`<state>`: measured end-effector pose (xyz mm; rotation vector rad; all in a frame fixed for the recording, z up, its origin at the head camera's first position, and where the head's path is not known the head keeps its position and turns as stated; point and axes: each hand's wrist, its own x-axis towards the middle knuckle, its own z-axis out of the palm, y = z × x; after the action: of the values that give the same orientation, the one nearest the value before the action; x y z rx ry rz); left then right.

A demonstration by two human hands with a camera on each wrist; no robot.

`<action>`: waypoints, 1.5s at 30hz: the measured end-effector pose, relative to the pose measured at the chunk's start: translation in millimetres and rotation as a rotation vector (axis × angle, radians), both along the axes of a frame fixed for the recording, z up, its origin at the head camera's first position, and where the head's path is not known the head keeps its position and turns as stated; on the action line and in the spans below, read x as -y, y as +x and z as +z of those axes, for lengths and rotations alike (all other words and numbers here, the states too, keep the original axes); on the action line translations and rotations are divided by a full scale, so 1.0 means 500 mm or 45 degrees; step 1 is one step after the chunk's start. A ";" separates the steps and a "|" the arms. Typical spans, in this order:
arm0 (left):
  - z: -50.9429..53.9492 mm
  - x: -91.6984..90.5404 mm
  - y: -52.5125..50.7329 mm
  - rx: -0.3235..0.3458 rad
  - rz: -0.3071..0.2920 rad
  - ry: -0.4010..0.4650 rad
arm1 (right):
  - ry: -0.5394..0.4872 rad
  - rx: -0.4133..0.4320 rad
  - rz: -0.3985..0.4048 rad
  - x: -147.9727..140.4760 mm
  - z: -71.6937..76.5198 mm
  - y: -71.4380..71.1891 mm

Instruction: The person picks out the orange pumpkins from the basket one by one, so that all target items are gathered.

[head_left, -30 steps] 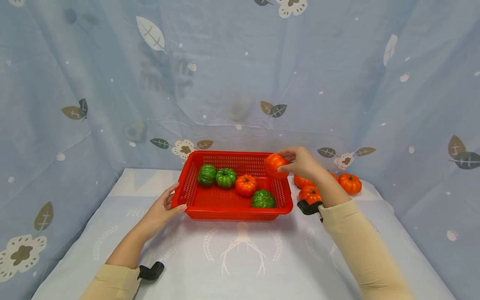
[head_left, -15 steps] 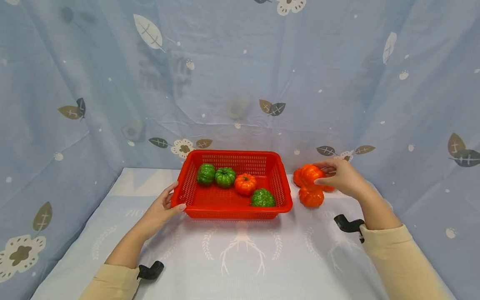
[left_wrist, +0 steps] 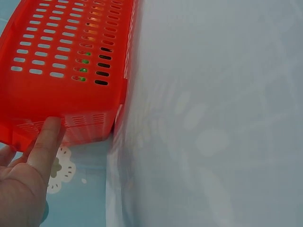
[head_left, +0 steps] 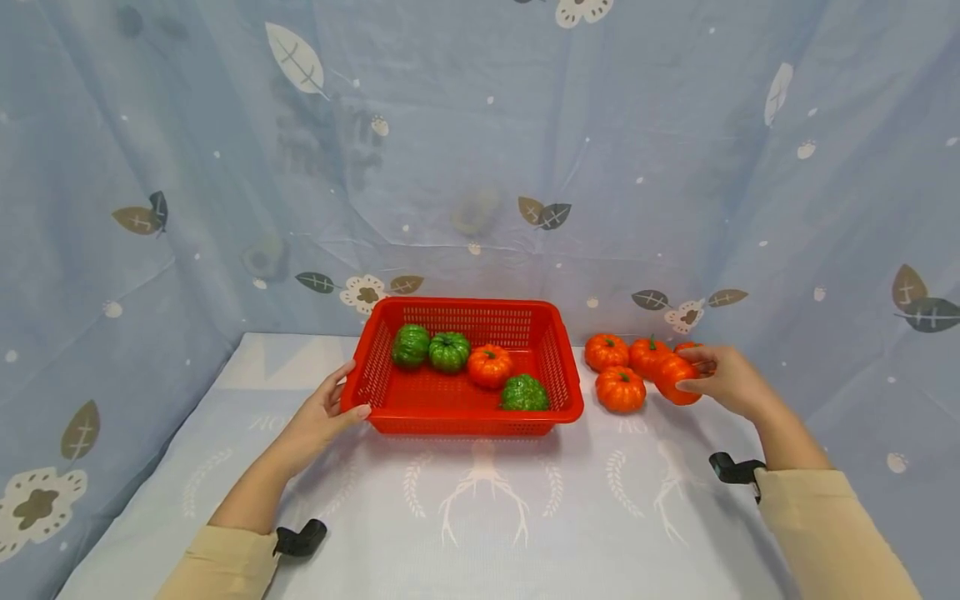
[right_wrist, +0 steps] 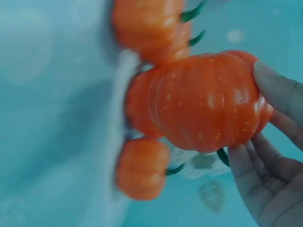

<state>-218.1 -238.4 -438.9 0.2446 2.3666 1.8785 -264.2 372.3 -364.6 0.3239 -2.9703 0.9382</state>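
In the head view, my right hand (head_left: 723,379) pinches an orange toy pumpkin (head_left: 677,380) between thumb and fingers, close to the front of several like it. The right wrist view shows the held pumpkin (right_wrist: 208,101) tipped on its side, its stem toward my fingers. My left hand (head_left: 318,421) holds the near left corner of a red plastic basket (head_left: 465,423), thumb on the front corner and fingers along the left side. Inside the basket lie one orange pumpkin (head_left: 490,367) and three green ones, including a bumpy one (head_left: 524,393) at front right.
Orange pumpkins stand right of the basket, one at the back (head_left: 606,352) and one in front (head_left: 620,390); others are partly hidden behind the held one. A patterned blue curtain (head_left: 480,167) rises behind the white-covered table (head_left: 525,508).
My right hand has carried the orange pumpkin from above the basket's right rim out to the right, down to the pumpkins on the table. The left hand has stayed at the basket.
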 end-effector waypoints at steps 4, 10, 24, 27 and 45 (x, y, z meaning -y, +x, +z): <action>0.003 -0.001 0.000 0.001 -0.003 0.007 | 0.047 -0.003 -0.032 -0.026 -0.029 -0.015; -0.003 0.001 -0.005 0.003 0.006 -0.001 | 0.088 0.010 -0.072 -0.041 -0.054 -0.033; 0.001 -0.002 0.001 -0.003 -0.010 0.053 | 0.205 -0.050 0.027 -0.031 -0.086 -0.027; 0.001 -0.001 0.000 0.003 -0.002 0.046 | 0.202 -0.083 0.039 -0.025 -0.085 -0.025; 0.001 0.001 0.001 -0.001 -0.004 0.048 | 0.085 -0.045 -0.068 -0.036 -0.104 -0.032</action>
<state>-217.5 -239.0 -438.5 0.2529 2.3313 1.9238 -280.0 390.5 -416.5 0.2573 -2.9670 0.8214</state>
